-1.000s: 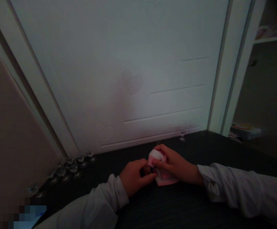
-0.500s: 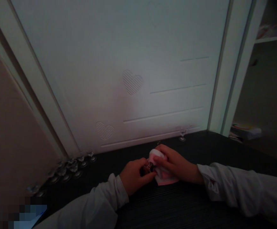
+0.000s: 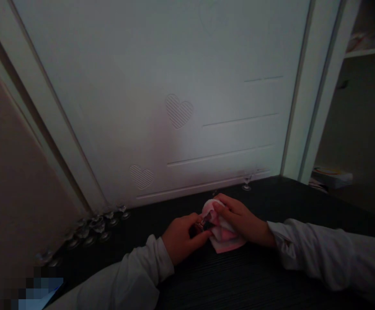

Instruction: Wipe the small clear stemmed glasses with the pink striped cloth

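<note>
My left hand [image 3: 181,237] is closed around a small stemmed glass [image 3: 201,224], most of it hidden by the fingers. A pink and white cloth [image 3: 225,241] is bunched in my right hand [image 3: 243,220], pressed up against the glass. The cloth's lower corner hangs loose over the dark tabletop [image 3: 239,282]. Both hands meet just above the table, near its middle.
Several small stemmed glasses [image 3: 97,227] stand clustered along the table's left back edge. Another glass [image 3: 247,184] stands alone at the back right. A white panel with carved hearts [image 3: 178,112] rises behind the table. Papers [image 3: 332,176] lie on a shelf at right.
My right hand has shifted slightly on the cloth, and its thumb has moved up and away from the glass. More of the cloth's front now shows. The left hand stays in place.
</note>
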Tool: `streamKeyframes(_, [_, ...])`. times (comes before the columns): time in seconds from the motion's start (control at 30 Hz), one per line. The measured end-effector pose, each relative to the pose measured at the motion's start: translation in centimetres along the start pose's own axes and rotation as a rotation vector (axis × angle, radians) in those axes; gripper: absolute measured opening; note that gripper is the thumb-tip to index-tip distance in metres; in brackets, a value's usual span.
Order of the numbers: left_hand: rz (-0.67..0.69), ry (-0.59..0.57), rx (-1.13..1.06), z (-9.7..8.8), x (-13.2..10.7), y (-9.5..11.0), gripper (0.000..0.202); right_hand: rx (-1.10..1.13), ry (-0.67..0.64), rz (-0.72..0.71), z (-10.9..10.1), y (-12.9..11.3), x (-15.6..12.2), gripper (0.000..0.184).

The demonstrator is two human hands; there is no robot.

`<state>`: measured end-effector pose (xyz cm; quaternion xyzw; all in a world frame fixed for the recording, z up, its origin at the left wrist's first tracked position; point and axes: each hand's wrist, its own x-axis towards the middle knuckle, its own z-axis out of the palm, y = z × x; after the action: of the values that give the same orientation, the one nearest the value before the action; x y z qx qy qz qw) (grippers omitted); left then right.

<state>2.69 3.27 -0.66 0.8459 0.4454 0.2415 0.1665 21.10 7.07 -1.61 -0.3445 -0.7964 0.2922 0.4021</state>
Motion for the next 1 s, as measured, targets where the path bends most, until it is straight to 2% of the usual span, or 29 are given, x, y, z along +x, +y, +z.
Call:
streamKeyframes(0.2, [-0.011,0.012,-0.050,0.2,0.1,-0.2,0.017,0.122,0.066,0.069,-0.1,0.5,0.3,0.030])
streamKeyframes(0.4, [-0.073,0.010,-0.158,0.4,0.1,-0.5,0.014,0.301,0.045,0.134,0.1,1.1,0.2,0.020])
streamKeyframes(0.57, [-0.113,0.047,-0.177,0.3,0.3,-0.6,0.017,0.444,-0.031,0.130,0.2,0.8,0.1,0.023])
streamKeyframes(0.83, [-0.092,0.063,-0.203,0.4,0.4,-0.9,0.015,0.395,-0.167,0.120,-0.3,0.8,0.2,0.031])
streamKeyframes(1.0, [-0.056,0.050,-0.217,0.5,0.4,-1.3,0.017,0.381,-0.222,0.129,-0.2,1.0,0.2,0.020])
